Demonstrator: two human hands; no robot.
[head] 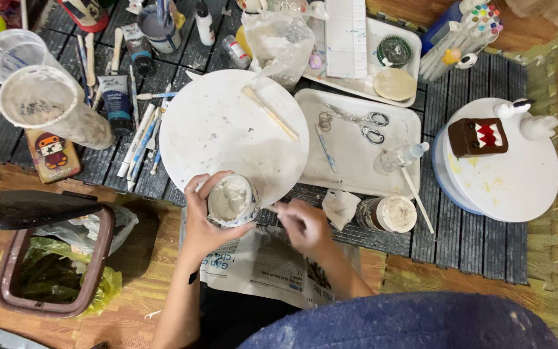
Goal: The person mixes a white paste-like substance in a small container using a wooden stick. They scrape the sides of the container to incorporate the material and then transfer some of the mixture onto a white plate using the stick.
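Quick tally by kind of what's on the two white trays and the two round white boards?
Scissors: 1
Clear small bottle: 1
Wooden sticks: 1
Round discs: 2, one green
Brown toothy block figure: 1
White figurines: 2
Total: 8
Apart from these, the left hand holds a paste-filled jar.

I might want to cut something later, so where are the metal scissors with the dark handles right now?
In the head view, the metal scissors lie on the white rectangular tray, right of the round white board and beyond the person's right hand.
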